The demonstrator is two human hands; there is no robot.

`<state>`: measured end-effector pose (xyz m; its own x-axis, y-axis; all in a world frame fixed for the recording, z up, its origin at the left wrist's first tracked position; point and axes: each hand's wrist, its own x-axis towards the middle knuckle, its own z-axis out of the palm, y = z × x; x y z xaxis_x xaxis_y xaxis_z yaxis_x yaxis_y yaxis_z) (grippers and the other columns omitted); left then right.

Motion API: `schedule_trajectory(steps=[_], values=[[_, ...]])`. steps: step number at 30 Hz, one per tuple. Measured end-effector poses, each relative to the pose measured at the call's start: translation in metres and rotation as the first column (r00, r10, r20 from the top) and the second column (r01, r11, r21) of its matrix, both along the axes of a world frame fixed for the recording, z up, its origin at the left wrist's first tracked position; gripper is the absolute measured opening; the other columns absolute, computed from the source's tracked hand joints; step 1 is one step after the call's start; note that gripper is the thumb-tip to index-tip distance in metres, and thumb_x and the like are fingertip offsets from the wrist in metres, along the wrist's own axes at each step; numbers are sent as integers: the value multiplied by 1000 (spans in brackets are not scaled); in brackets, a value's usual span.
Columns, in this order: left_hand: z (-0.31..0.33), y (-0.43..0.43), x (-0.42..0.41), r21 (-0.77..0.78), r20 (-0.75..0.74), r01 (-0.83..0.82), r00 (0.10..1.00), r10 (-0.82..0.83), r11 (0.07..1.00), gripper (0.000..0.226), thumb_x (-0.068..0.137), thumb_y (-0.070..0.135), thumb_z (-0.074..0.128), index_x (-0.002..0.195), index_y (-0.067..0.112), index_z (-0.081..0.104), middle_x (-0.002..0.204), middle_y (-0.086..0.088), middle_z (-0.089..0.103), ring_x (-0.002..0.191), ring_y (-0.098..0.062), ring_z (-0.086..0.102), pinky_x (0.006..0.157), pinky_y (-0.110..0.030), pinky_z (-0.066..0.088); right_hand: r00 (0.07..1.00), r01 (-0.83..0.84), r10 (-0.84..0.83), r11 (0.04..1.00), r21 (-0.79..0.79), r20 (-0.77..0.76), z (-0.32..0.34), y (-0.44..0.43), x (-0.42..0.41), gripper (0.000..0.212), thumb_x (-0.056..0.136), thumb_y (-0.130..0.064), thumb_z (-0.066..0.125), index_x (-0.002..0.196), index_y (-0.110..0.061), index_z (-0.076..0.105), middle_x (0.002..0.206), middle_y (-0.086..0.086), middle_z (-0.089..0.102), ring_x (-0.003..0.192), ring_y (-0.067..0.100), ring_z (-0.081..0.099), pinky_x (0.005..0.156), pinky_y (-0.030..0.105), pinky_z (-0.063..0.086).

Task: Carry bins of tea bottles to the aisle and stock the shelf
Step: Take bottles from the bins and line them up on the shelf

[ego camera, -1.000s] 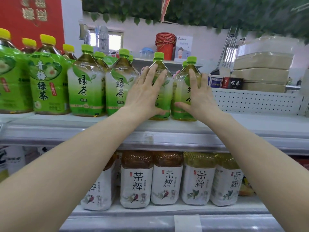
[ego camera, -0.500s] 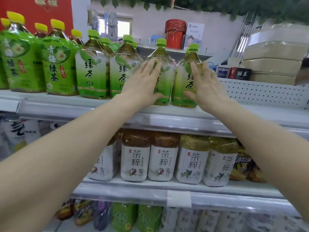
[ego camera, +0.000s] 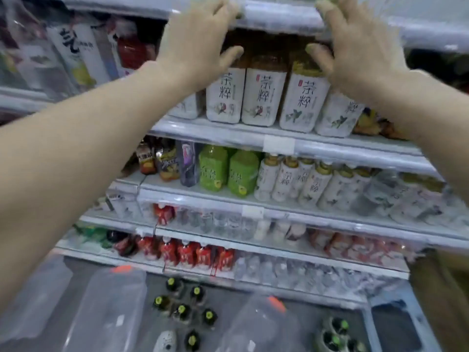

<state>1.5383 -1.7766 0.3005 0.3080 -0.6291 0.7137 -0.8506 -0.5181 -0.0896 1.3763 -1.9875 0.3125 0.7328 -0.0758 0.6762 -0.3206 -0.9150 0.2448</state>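
White-labelled tea bottles (ego camera: 264, 97) — five abreast — behind two empty hands, left hand (ego camera: 195, 39) and right hand (ego camera: 360, 49) spread.

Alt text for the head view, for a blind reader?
A person's left hand and right hand reach up, fingers spread, to the edge of the upper shelf, above a row of white-labelled tea bottles. Green-capped bottles stand far below, seen from above.

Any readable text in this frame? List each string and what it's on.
"茶粹": white labels of the large tea bottles, upper row.
"茶粹", faint: small white bottles, one shelf lower.
Too blurred to read: black characters on the white pack upper left, green bottles, red bottles, shelf tags.
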Motion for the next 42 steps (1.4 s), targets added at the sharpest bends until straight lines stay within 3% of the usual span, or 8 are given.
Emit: schedule_trajectory(steps=[6,12,22,28,34,38,42], values=[[-80,54,0,94,-87,26,996,-18,995,51,96,48,45,136,17,49,138,-10,53,127,-33,47,95,-49,45,991,-43,47,998,34,-129,-86,43,-21,58,101,-41,38,145,-4,37,142,22,44,127,42,43,96,50,39],[-170,113,20,192,-213,84,976,-42,978,49,95,41,50,136,15,51,135,-13,54,126,-34,46,96,-45,39,972,-35,81,978,208,-219,-185,102,-6,54,101,-38,42,142,-3,43,135,24,49,116,44,49,91,51,42],[-344,205,70,294,-491,297,862,-124,908,45,93,34,54,132,12,55,127,-13,60,118,-36,53,97,-44,42,929,79,94,893,442,-357,-378,218,20,54,101,-40,42,136,1,50,126,25,55,109,44,56,90,50,48],[-487,251,64,281,-702,285,712,-6,916,50,89,25,60,136,11,53,134,-13,56,120,-35,53,100,-42,43,896,163,128,797,582,-426,-511,260,11,52,103,-39,39,133,0,54,125,23,58,102,43,59,85,46,48],[-661,285,30,356,-804,299,581,127,886,48,82,12,73,129,12,60,124,-13,63,107,-38,60,86,-43,51,810,218,207,762,610,-548,-673,276,-11,50,96,-36,45,126,1,62,119,21,64,103,38,65,77,42,57],[-769,288,5,400,-846,320,490,212,859,53,81,10,75,131,12,59,126,-12,62,109,-37,61,86,-45,54,724,345,254,672,656,-641,-784,284,-30,58,96,-38,43,136,3,53,127,23,60,110,40,61,87,44,55],[-867,278,-18,439,-873,368,392,291,820,59,82,12,74,137,16,54,131,-10,58,114,-35,59,89,-48,54,655,472,257,594,651,-710,-874,275,-36,69,91,-24,68,148,2,38,132,23,53,116,42,56,94,45,51]])
